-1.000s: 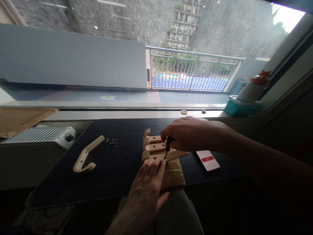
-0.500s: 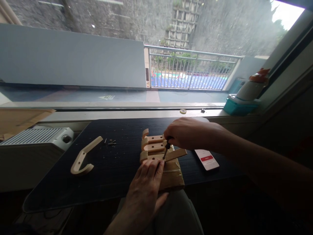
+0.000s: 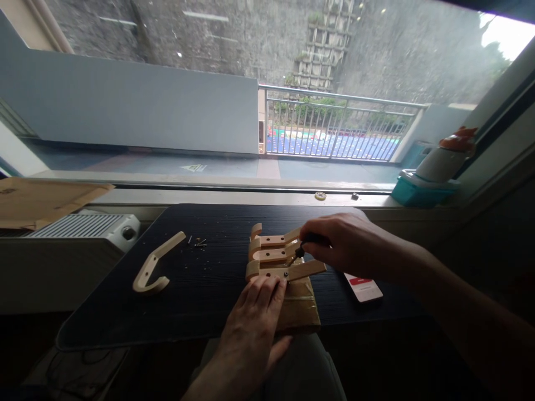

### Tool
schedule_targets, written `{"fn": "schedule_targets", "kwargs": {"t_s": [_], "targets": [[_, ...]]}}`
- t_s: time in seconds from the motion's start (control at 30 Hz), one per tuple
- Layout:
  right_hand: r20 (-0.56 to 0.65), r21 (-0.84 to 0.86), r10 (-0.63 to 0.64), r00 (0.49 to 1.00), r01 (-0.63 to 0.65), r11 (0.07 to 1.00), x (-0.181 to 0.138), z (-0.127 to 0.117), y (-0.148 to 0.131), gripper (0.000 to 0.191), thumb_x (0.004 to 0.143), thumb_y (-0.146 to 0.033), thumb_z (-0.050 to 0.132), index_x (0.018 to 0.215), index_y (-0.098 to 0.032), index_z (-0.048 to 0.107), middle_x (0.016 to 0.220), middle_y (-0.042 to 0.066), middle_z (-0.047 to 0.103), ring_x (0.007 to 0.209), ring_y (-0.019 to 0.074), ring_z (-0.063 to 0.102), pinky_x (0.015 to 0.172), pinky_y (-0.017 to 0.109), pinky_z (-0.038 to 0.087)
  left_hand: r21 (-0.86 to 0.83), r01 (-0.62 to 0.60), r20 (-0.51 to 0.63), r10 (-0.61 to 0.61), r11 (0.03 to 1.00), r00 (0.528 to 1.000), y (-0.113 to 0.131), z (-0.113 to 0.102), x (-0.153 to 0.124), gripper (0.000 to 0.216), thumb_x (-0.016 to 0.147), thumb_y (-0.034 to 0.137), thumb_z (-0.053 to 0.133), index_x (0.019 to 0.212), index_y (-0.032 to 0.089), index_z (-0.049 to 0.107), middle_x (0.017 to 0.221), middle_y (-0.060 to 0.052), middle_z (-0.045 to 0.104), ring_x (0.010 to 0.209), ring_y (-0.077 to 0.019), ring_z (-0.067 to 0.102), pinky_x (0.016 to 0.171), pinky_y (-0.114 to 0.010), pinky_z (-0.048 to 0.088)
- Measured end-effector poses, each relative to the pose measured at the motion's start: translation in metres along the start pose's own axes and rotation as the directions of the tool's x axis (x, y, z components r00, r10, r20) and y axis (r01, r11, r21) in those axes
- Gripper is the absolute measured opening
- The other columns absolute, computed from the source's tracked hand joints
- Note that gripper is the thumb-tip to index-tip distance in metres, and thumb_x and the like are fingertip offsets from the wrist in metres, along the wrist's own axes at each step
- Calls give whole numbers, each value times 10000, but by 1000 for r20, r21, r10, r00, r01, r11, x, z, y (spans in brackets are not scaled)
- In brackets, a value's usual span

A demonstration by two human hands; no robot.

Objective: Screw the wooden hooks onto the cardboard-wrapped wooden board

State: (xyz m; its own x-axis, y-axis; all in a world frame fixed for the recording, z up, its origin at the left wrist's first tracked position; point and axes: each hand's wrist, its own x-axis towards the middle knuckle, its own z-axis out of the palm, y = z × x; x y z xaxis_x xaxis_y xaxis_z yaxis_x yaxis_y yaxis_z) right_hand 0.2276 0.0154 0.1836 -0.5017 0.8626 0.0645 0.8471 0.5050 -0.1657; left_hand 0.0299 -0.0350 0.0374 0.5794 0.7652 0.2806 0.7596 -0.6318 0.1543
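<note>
Three wooden hooks [image 3: 271,257] lie side by side on a brown taped package [image 3: 300,303] at the near edge of the black table [image 3: 200,289]. My left hand [image 3: 256,314] lies flat, fingers stretched, pressing the package just below the nearest hook. My right hand [image 3: 340,240] is closed round a small dark-handled screwdriver [image 3: 301,248], whose tip points left and down toward the hooks. A screw head shows in the nearest hook, left of the tip.
A fourth wooden hook [image 3: 155,266] lies apart on the table's left, with loose screws [image 3: 198,242] beside it. A phone [image 3: 364,288] with a red screen lies right of the package. A white radiator [image 3: 83,225] stands at left, a teal-based figure [image 3: 434,170] on the sill.
My right hand has drawn back to the right, lifting the screwdriver's tip off the nearest hook. The left hand has stayed put. The camera has shifted slightly.
</note>
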Motion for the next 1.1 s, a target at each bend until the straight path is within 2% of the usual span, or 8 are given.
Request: {"fn": "schedule_targets", "kwargs": {"t_s": [0.2, 0.4, 0.6, 0.77, 0.93, 1.1], "targets": [[-16, 51, 43, 999, -42, 998, -12, 23, 9, 192, 855, -293, 459, 882, -216, 633, 706, -6, 617, 602, 112, 488, 566, 240, 283, -26, 10, 31, -9, 1000, 999, 0, -1, 1, 753, 663, 202, 653, 1347, 162, 342, 1336, -104, 437, 1259, -285, 353, 1071, -448, 314], [19, 123, 31, 999, -33, 992, -5, 23, 13, 199, 851, -287, 447, 856, -215, 632, 686, -13, 603, 558, 100, 455, 537, 231, 272, -30, 22, 26, -22, 999, 999, 1, -2, 1, 756, 660, 199, 652, 1345, 166, 332, 1323, -103, 447, 1252, -286, 362, 1063, -453, 327], [50, 143, 79, 996, -85, 986, 6, 25, 14, 216, 852, -300, 419, 804, -201, 605, 618, -15, 564, 515, 98, 412, 500, 232, 254, -30, 12, 13, -12, 999, 1000, 1, -2, 2, 744, 660, 189, 640, 1334, 186, 324, 1312, -98, 453, 1246, -287, 375, 1059, -463, 328], [6, 153, 148, 989, -148, 977, 14, 34, 16, 196, 861, -302, 390, 844, -193, 552, 712, 11, 604, 590, 115, 470, 521, 232, 267, -41, 2, 18, -1, 999, 1000, 1, -3, 1, 746, 660, 183, 639, 1335, 177, 321, 1316, -104, 444, 1250, -285, 360, 1065, -460, 319], [-52, 112, 136, 989, -130, 985, 26, 44, 17, 197, 846, -344, 421, 831, -197, 552, 675, 0, 589, 560, 110, 445, 518, 237, 259, -46, -1, 27, 2, 999, 1000, 1, -3, 0, 764, 656, 179, 645, 1342, 177, 309, 1312, -106, 442, 1251, -288, 355, 1061, -456, 325], [-61, 200, 231, 971, -214, 956, 35, 54, 24, 155, 811, -309, 460, 787, -185, 549, 658, 4, 593, 558, 107, 445, 505, 233, 267, -42, -6, 29, 7, 999, 1000, 0, -2, 0, 773, 670, 178, 647, 1355, 177, 289, 1327, -106, 423, 1263, -289, 338, 1065, -461, 317]]}}
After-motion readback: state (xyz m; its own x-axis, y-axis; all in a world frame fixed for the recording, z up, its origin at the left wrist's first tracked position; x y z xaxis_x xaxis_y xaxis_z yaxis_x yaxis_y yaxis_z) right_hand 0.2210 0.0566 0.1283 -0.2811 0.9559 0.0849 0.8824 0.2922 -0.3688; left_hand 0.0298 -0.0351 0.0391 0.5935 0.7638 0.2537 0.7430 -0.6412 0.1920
